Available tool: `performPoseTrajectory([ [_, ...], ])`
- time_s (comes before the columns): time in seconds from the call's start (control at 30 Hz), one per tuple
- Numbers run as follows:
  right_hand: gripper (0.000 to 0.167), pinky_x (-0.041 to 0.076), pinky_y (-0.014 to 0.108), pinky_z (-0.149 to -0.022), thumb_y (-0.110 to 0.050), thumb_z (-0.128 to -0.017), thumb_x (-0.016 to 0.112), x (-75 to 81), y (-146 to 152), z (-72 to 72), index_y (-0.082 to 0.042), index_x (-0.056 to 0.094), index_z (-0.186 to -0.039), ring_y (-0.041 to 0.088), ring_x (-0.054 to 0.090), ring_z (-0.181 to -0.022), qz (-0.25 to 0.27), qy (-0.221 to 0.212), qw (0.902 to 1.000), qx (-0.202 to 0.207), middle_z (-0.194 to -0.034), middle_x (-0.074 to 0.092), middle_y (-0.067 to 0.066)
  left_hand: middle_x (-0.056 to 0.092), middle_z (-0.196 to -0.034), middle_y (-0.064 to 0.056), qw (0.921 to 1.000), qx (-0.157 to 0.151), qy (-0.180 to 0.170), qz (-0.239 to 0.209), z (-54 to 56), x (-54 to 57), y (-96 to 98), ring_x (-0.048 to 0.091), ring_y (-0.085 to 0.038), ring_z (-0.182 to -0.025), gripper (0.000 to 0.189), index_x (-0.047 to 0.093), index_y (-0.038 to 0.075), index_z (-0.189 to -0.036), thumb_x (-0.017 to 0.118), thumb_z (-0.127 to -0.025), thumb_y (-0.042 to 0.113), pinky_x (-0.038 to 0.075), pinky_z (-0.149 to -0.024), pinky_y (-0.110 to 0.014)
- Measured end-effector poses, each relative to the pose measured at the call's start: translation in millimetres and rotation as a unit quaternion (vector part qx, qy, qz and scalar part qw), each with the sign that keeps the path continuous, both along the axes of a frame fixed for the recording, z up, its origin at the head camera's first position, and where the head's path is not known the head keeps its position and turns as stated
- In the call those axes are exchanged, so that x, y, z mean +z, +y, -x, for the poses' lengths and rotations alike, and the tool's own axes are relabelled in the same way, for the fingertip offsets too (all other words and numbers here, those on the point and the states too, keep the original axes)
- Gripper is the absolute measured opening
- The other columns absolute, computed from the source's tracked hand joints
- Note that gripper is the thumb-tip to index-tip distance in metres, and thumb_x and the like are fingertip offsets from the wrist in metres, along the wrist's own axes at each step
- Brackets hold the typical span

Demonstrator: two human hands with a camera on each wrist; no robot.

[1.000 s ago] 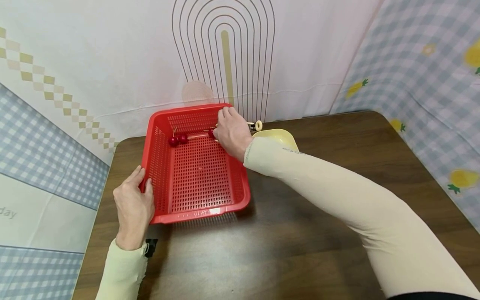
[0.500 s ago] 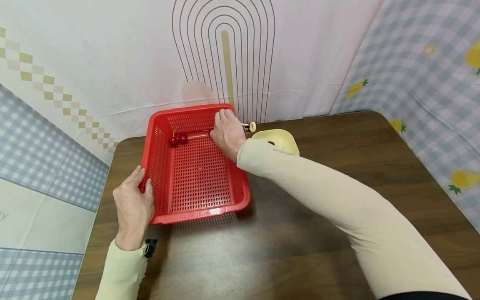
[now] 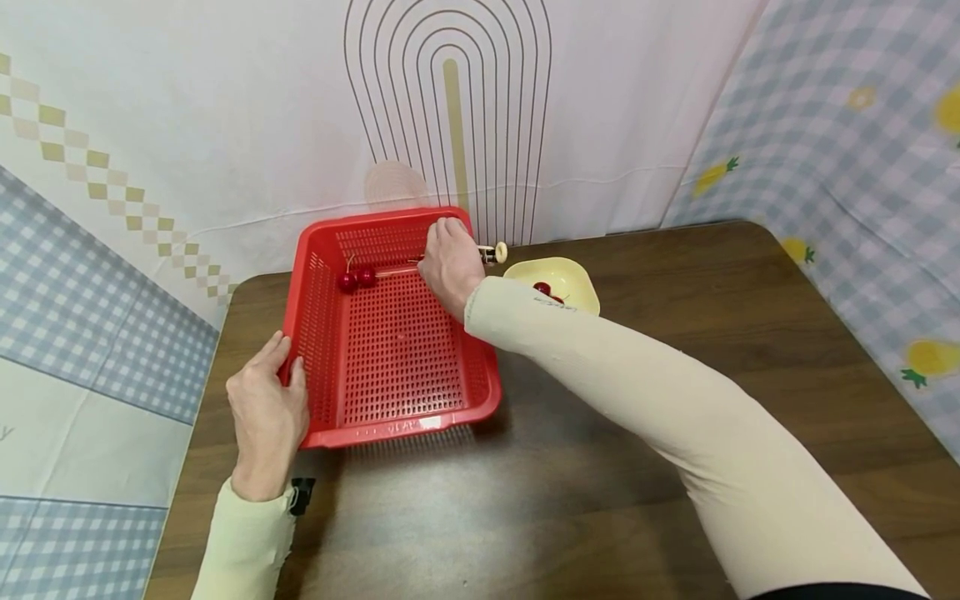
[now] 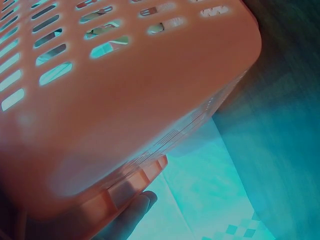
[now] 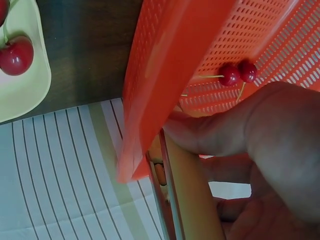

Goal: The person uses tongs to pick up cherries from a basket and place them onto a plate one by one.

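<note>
My left hand (image 3: 268,408) grips the left rim of a red perforated plastic basket (image 3: 401,433), which looks tilted. Two dark red cherries (image 3: 356,279) with stems lie near its back wall. Over the basket's back right corner, my right hand (image 3: 453,265) holds cream-coloured tongs (image 5: 192,195). Their ring end (image 3: 500,252) sticks out to the right beyond the rim. Thumb and fingers close around the two arms in the right wrist view. The tongs' tips are hidden behind the hand; a thin stem shows beside it, and I cannot tell what they touch.
A pale yellow dish (image 3: 581,283) stands right of the basket, partly behind my right sleeve, with cherries (image 3: 542,288) in it. The brown wooden table (image 3: 675,333) meets a patterned cloth backdrop (image 3: 622,125) at its back edge.
My right hand has moved slightly left with the tongs, into the basket's back right corner. More of the dish and its cherries shows. The left hand and basket stay put.
</note>
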State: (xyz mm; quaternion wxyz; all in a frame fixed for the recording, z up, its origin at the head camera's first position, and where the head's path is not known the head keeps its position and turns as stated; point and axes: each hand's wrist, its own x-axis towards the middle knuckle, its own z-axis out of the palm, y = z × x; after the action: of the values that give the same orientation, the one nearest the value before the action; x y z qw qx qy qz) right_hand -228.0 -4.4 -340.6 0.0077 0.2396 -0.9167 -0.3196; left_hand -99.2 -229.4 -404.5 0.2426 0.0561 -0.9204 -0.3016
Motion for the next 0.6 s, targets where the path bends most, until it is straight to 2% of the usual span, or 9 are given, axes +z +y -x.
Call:
performPoseTrajectory([
  [0.3,0.035,0.043,0.039,-0.096,-0.011,-0.105,0.036,-1.5,4.1,-0.2,-0.009,0.071,-0.111,0.024,0.048,-0.098,0.001,0.005,1.0,0.004,-0.103,0.056,0.007,0.065,-0.137,-0.018,1.0,-0.002,-0.001,0.002,1.8,0.4,3.6,0.064,-0.041,-0.123,0.036,0.067,-0.005,-0.128,0.068,-0.093,-0.002,0.054,-0.099,-0.056],
  [0.6,0.035,0.042,0.038,-0.096,-0.012,-0.106,0.036,1.4,8.7,-3.1,-0.016,0.07,-0.111,0.025,0.048,-0.099,0.009,0.005,0.9998,0.016,-0.103,0.056,0.007,0.066,-0.136,-0.019,1.0,-0.005,0.003,-0.003,0.4,0.5,2.3,0.065,-0.042,-0.122,0.036,0.068,-0.005,-0.128,0.068,-0.092,-0.004,0.054,-0.098,-0.056],
])
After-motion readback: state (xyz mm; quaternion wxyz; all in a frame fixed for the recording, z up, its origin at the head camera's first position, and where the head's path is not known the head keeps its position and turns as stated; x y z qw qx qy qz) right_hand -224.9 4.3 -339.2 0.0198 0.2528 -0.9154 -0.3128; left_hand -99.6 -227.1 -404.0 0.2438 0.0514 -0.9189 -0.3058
